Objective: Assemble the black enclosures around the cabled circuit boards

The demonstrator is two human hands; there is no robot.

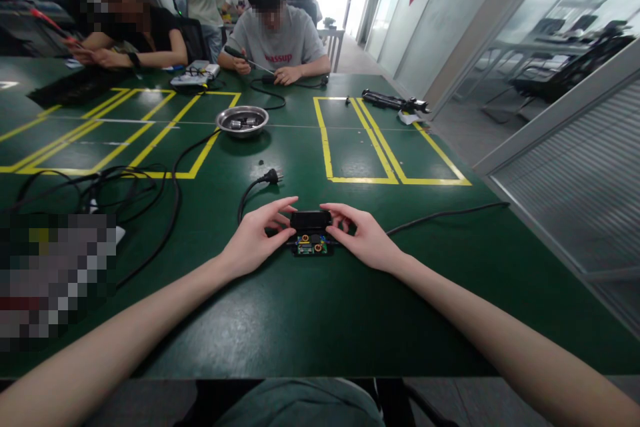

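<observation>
Between my hands is a black plastic adapter cover (311,219), tilted up behind a circuit board (311,248). The board is green with copper-wound coils and lies in a dark lower shell. My left hand (260,233) pinches the cover's left end between thumb and fingers. At the right end, my right hand (364,235) grips it the same way. Black cable leads out on both sides, partly behind my hands. A black power plug (271,177) with two metal pins lies beyond my left hand.
A metal bowl (243,111) holding small metal parts stands further back. Coiled black cables (115,190) and a blurred-out item (55,280) lie to the left. Yellow tape (365,180) marks the green table (280,327). Across it, a person (273,37) holds a screwdriver (250,60).
</observation>
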